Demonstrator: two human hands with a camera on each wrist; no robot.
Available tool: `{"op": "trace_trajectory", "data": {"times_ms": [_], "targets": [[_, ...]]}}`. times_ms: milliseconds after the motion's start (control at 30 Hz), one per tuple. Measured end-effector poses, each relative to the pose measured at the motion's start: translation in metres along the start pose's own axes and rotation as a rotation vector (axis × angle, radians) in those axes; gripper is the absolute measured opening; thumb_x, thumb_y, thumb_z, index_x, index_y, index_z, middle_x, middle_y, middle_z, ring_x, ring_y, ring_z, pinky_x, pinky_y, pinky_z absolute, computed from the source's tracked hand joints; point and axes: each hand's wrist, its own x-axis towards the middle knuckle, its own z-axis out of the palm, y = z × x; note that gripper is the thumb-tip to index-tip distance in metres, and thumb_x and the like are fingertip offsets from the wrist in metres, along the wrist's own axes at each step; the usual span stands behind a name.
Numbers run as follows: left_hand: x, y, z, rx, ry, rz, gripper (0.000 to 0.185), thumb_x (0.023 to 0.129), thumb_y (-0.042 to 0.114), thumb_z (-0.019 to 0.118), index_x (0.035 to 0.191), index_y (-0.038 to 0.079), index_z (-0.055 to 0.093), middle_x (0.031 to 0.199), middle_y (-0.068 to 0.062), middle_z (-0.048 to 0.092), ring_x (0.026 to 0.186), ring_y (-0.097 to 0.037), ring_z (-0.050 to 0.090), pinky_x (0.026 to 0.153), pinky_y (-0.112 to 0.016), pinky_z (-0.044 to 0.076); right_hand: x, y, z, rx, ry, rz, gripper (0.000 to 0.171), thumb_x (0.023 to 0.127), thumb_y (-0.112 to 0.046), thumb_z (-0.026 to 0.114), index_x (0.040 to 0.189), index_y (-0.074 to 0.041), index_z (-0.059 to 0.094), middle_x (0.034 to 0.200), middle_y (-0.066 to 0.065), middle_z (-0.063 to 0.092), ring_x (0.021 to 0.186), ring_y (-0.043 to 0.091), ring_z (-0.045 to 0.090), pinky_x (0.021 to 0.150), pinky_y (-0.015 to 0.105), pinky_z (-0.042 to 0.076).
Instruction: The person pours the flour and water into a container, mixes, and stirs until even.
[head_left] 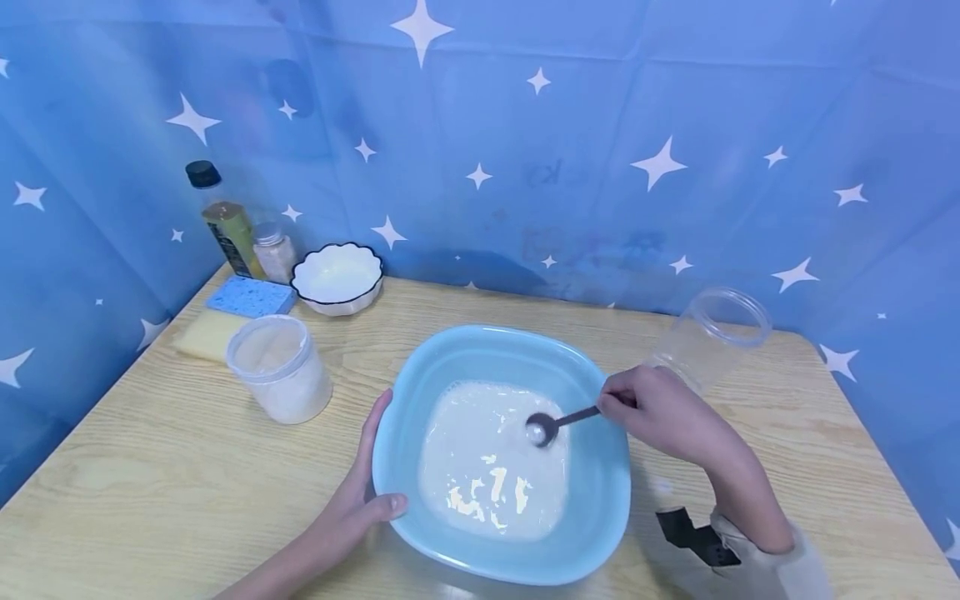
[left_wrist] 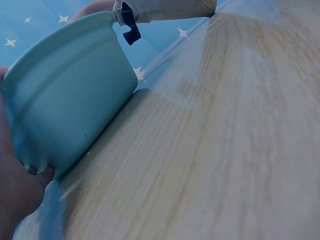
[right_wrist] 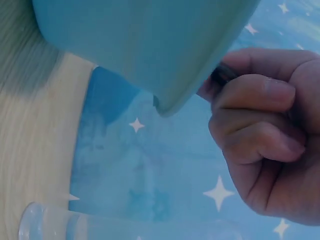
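A light blue basin (head_left: 600,508) stands on the wooden table and holds a pool of milky white liquid (head_left: 480,450) with small bubbles at its edge. My left hand (head_left: 356,500) holds the basin's left side, thumb over the rim and fingers along the outer wall. Above the right rim, my right hand (head_left: 667,417) grips the handle of a dark measuring spoon (head_left: 542,430), whose round bowl is at the liquid's surface. Curled fingers of the right hand (right_wrist: 265,125) show outside the basin wall (right_wrist: 125,40) in the right wrist view, hiding most of the handle.
A tub of white powder (head_left: 288,392) stands left of the basin, near a yellow sponge (head_left: 206,335) and a blue sponge (head_left: 251,297). Behind are an oil bottle (head_left: 231,233), a small jar (head_left: 274,254) and a scalloped white bowl (head_left: 337,279). A clear container (head_left: 693,342) stands behind my right hand.
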Motion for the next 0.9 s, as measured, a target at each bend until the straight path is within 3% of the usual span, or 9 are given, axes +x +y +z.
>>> {"op": "trace_trajectory", "data": {"times_ms": [233, 400, 533, 667, 900], "targets": [[0.0, 0.001, 0.0, 0.013, -0.007, 0.019, 0.095, 0.081, 0.008, 0.056, 0.149, 0.029, -0.006, 0.153, -0.009, -0.002, 0.126, -0.049, 0.026, 0.083, -0.041, 0.051, -0.011, 0.0, -0.011, 0.044, 0.064, -0.033, 0.015, 0.093, -0.015, 0.056, 0.081, -0.014, 0.064, 0.055, -0.01, 0.046, 0.042, 0.005, 0.029, 0.04, 0.022, 0.031], [-0.001, 0.001, 0.0, 0.02, 0.002, 0.008, 0.094, 0.081, 0.008, 0.056, 0.149, 0.031, -0.006, 0.153, -0.008, -0.003, 0.127, -0.048, 0.025, 0.083, -0.04, 0.051, -0.011, -0.001, -0.011, 0.082, -0.002, -0.141, 0.013, 0.092, -0.014, 0.057, 0.081, -0.016, 0.064, 0.058, -0.012, 0.047, 0.046, 0.003, 0.032, 0.042, 0.02, 0.032], [-0.002, 0.002, -0.001, 0.02, 0.023, -0.001, 0.094, 0.081, 0.007, 0.056, 0.149, 0.031, -0.005, 0.153, -0.007, -0.002, 0.127, -0.048, 0.025, 0.083, -0.04, 0.051, -0.006, -0.004, -0.007, 0.061, -0.04, -0.164, 0.017, 0.094, -0.013, 0.054, 0.08, -0.016, 0.062, 0.056, -0.012, 0.038, 0.048, 0.003, 0.033, 0.045, 0.02, 0.034], [-0.003, 0.002, -0.001, 0.008, 0.032, -0.013, 0.094, 0.081, 0.006, 0.055, 0.149, 0.034, -0.004, 0.153, -0.007, -0.001, 0.127, -0.049, 0.024, 0.081, -0.041, 0.052, 0.0, -0.007, 0.001, 0.03, -0.058, -0.116, 0.019, 0.093, -0.01, 0.053, 0.076, -0.015, 0.061, 0.055, -0.011, 0.034, 0.048, 0.003, 0.032, 0.046, 0.021, 0.034], [0.0, 0.002, 0.001, -0.009, 0.029, -0.026, 0.093, 0.082, 0.006, 0.055, 0.148, 0.037, -0.002, 0.153, -0.006, 0.001, 0.126, -0.049, 0.026, 0.079, -0.042, 0.053, -0.001, -0.008, 0.006, -0.069, -0.009, -0.004, 0.023, 0.089, -0.009, 0.052, 0.068, -0.015, 0.059, 0.052, -0.008, 0.034, 0.045, 0.006, 0.031, 0.044, 0.022, 0.032]]}}
